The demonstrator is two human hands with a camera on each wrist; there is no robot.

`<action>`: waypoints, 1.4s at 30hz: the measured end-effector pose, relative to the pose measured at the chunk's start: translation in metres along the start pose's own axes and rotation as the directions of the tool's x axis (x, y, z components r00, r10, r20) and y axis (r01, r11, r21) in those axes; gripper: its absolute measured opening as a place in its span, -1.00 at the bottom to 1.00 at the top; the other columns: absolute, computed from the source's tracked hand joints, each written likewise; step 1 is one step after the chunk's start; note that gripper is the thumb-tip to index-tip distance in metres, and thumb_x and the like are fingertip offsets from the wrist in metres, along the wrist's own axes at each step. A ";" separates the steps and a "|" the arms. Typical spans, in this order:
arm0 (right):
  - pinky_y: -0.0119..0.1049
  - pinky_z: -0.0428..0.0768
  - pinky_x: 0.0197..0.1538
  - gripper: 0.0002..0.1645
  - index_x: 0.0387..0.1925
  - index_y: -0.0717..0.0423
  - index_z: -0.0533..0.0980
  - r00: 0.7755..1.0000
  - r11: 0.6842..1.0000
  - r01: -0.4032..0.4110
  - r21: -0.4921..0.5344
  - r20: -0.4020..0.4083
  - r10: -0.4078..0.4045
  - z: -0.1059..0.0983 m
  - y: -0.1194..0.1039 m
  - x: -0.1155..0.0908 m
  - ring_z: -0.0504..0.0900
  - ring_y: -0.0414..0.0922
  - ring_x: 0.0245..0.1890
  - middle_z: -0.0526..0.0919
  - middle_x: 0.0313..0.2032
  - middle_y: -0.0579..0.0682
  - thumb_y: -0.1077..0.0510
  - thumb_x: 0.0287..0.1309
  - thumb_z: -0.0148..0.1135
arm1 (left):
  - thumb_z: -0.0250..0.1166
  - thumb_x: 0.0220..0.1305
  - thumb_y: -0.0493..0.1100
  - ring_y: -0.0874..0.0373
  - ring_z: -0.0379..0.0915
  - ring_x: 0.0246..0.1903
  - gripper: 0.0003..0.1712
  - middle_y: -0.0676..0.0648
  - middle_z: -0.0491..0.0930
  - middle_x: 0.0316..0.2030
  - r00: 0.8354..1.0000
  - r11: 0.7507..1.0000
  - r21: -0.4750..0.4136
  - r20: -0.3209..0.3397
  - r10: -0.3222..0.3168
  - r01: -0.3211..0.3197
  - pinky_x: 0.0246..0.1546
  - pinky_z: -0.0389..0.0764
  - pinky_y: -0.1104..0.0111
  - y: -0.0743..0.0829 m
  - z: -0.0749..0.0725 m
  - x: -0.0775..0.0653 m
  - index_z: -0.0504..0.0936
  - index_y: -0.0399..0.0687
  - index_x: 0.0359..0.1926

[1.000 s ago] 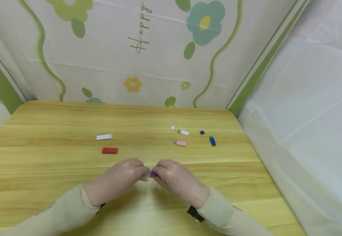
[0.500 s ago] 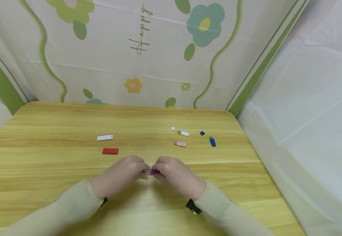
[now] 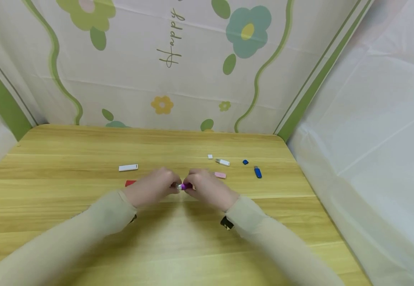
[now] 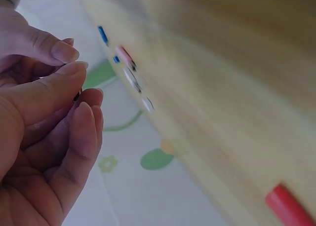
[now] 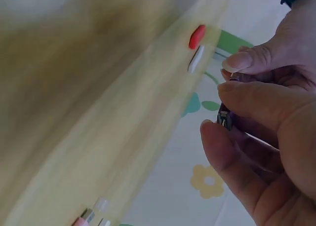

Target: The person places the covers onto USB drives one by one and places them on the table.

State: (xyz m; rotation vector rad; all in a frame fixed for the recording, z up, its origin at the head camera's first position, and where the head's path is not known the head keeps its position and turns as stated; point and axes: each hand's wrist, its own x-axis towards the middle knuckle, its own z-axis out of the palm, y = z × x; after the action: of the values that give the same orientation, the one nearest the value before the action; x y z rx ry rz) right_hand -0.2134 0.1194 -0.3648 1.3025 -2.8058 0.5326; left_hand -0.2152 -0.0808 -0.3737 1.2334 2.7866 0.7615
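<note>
A purple USB stick with a clear, shiny end is held between both hands, above the middle of the table. My left hand pinches its clear end. The right hand grips the purple body between thumb and fingers. Fingertips of the two hands nearly meet. In the right wrist view a dark end of the USB stick shows between the fingers. Most of it is hidden, so I cannot tell whether the clear end is a separate cap.
Left of centre lie a white USB stick and a partly covered red one. On the right lie an uncapped white stick, its cap, a pink stick, a blue stick and a blue cap.
Both hands have moved away from the body, further over the table, carrying the purple USB stick. The left hand now partly covers the red stick, and the right hand partly covers the pink one.
</note>
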 end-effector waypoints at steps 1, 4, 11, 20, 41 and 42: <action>-0.57 0.52 -0.31 -0.90 -0.25 0.19 0.70 1.000 1.000 -0.012 -0.008 0.010 0.012 -0.001 0.003 0.005 0.58 -0.23 -0.37 0.60 -0.32 -0.05 0.27 0.17 0.39 | 0.46 0.11 -0.38 0.31 0.39 -0.55 -0.96 0.07 0.65 -0.49 1.000 1.000 0.004 0.006 -0.006 0.006 -0.48 0.51 0.47 -0.004 -0.002 0.004 0.75 -0.22 -0.39; -0.57 0.52 -0.30 -0.89 -0.23 0.19 0.70 0.999 0.999 -0.037 -0.016 0.037 0.038 -0.003 0.013 0.023 0.58 -0.22 -0.36 0.60 -0.32 -0.03 0.26 0.18 0.39 | 0.45 0.13 -0.36 0.30 0.44 -0.53 -0.97 0.06 0.65 -0.50 0.998 0.998 0.031 0.030 -0.046 0.045 -0.46 0.55 0.43 -0.015 -0.009 0.015 0.75 -0.21 -0.39; -0.49 0.54 -0.22 -0.89 -0.23 0.14 0.72 0.994 0.996 -0.080 -0.034 0.075 0.082 -0.001 0.037 0.063 0.57 -0.21 -0.32 0.64 -0.32 -0.04 0.21 0.21 0.38 | 0.50 0.10 -0.28 0.22 0.55 -0.43 -0.94 0.09 0.66 -0.46 0.985 0.984 0.105 0.075 -0.155 0.147 -0.31 0.61 0.27 -0.048 -0.023 0.036 0.76 -0.10 -0.41; -0.45 0.56 -0.19 -0.92 -0.31 0.11 0.74 0.983 0.992 -0.126 -0.007 0.136 0.126 0.010 0.060 0.104 0.61 -0.25 -0.35 0.74 -0.36 -0.08 0.21 0.22 0.37 | 0.50 0.06 -0.27 0.19 0.51 -0.44 -0.94 0.05 0.69 -0.44 0.977 0.981 0.077 0.105 -0.187 0.179 -0.29 0.61 0.23 -0.087 -0.026 0.055 0.77 -0.15 -0.42; -0.47 0.56 -0.13 -0.89 -0.29 0.12 0.75 0.956 0.977 -0.212 -0.012 0.207 0.209 0.036 0.073 0.139 0.65 -0.23 -0.30 0.75 -0.36 -0.11 0.17 0.15 0.44 | 0.51 -0.04 -0.31 0.15 0.53 -0.43 -0.93 0.07 0.68 -0.49 0.939 0.954 0.120 0.181 -0.292 0.273 -0.28 0.62 0.19 -0.128 -0.017 0.066 0.78 -0.11 -0.47; -0.47 0.57 -0.16 -0.90 -0.33 0.10 0.75 0.961 0.979 -0.203 -0.005 0.193 0.200 0.040 0.076 0.141 0.64 -0.24 -0.32 0.75 -0.38 -0.12 0.16 0.12 0.46 | 0.52 -0.04 -0.31 0.15 0.55 -0.42 -0.92 0.07 0.68 -0.49 0.938 0.953 0.120 0.181 -0.296 0.277 -0.27 0.62 0.20 -0.129 -0.017 0.066 0.78 -0.11 -0.46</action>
State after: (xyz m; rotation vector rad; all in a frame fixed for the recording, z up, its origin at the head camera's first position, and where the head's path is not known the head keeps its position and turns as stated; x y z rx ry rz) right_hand -0.3568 0.0488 -0.4052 1.1339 -3.1225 0.4531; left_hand -0.3537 -0.1165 -0.4021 0.8279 2.7727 0.4673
